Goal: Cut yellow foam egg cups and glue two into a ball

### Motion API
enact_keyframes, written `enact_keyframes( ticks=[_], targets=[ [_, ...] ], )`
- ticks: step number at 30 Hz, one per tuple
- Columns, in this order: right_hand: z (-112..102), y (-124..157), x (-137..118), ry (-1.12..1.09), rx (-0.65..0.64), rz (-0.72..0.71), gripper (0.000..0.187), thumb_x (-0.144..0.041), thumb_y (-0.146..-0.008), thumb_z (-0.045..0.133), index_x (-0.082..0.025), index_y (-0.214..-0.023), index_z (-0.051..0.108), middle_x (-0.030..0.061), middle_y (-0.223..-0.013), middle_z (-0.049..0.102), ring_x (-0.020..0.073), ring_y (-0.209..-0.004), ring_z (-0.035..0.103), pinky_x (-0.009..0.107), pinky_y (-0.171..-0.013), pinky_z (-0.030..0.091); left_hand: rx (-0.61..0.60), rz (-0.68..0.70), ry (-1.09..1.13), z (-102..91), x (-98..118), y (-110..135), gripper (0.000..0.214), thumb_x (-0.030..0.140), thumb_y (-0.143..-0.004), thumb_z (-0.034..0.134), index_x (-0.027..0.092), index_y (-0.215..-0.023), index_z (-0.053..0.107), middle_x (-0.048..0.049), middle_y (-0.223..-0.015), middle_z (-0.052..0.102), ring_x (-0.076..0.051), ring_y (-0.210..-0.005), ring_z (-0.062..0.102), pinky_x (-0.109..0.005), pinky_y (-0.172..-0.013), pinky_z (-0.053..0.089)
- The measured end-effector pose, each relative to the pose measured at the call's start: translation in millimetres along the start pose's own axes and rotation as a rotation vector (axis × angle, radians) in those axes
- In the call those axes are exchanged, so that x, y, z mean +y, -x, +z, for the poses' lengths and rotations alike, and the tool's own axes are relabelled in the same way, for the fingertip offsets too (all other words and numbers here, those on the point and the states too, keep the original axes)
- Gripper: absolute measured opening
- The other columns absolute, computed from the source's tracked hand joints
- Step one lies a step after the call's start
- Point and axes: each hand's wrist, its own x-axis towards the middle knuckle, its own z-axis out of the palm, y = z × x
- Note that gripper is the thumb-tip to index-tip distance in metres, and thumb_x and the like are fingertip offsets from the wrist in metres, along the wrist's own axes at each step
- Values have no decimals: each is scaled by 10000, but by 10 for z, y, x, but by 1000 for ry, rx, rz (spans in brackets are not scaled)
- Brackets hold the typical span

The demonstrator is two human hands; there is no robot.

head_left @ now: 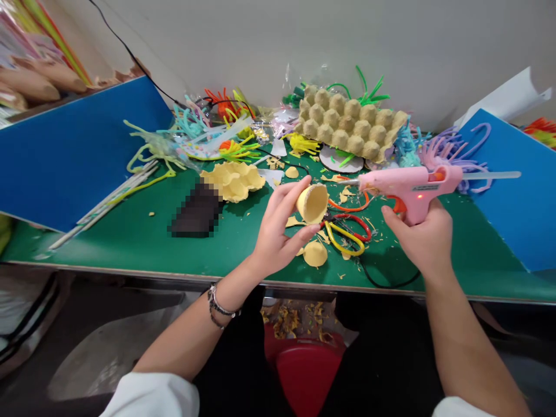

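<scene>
Between the thumb and fingers of my left hand is a yellow egg-carton cup, its hollow turned to the right. My right hand grips the handle of a pink hot glue gun, a glue stick jutting from its back. The gun's light glows orange and its nozzle points left, close above the cup's right side. Below the held cup, another yellow cup rests on the table. Yellow-handled scissors and red-handled scissors lie between my hands.
A grey egg tray stands behind, amid colourful pipe-cleaner bundles. A yellow carton piece lies left, beside a blurred dark object. Blue panels flank the green table. A black cord loops near the front edge.
</scene>
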Motion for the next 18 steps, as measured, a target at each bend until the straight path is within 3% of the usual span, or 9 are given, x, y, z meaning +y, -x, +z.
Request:
enact_keyframes(
  ticks=[6, 13, 18],
  targets=[
    [-29, 5, 11, -81, 5, 59, 342, -465, -579, 726, -237, -682, 492, -61, -480, 491, 125, -425, 440, 276, -423, 376, 18, -69, 41, 42, -37, 15, 547, 488, -904, 539, 254, -1393, 464, -97, -1172, 579, -190, -1014, 560, -316, -828, 512],
    [-63, 191, -235, -156, -56, -51, 308, -428, -605, 704, -242, -557, 464, -73, -399, 414, 100, -349, 377, 255, -354, 328, -39, -92, 54, 32, -6, 10, 522, 550, -941, 398, 217, -1314, 548, -107, -1120, 641, -204, -974, 585, -342, -809, 518],
    [-41, 223, -271, -134, -82, -83, 309, -407, -618, 682, -254, -530, 428, -60, -389, 424, 104, -341, 375, 262, -344, 324, -63, -111, 139, 44, -3, 32, 522, 512, -949, 415, 238, -1392, 457, -93, -1101, 639, -195, -928, 618, -312, -767, 526]
  ],
)
